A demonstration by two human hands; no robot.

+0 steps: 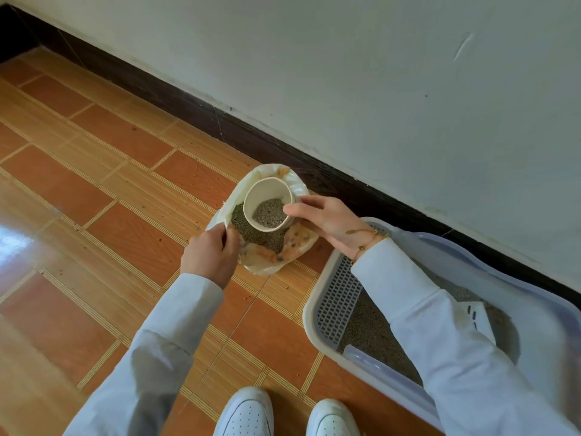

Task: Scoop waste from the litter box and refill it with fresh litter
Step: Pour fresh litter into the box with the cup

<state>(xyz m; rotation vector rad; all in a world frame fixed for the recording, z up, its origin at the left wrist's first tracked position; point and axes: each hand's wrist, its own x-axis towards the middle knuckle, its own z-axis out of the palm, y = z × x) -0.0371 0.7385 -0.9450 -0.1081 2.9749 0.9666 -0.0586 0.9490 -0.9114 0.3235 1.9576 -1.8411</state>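
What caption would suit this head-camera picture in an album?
Right hand lifts a cup of litter from the bag that the left hand holds open.

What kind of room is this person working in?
Most likely a room in a home, at the edge of the floor by a wall: patterned orange floor tiles, a dark skirting board, and a cat litter box beside an open bag of litter.

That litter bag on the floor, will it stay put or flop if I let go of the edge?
Probably floppy: the bag looks thin and creased, and the left hand pinches its rim open. The litter inside likely weighs down its base, so it may slump rather than slide. The cup, held by the right hand, looks stiffer.
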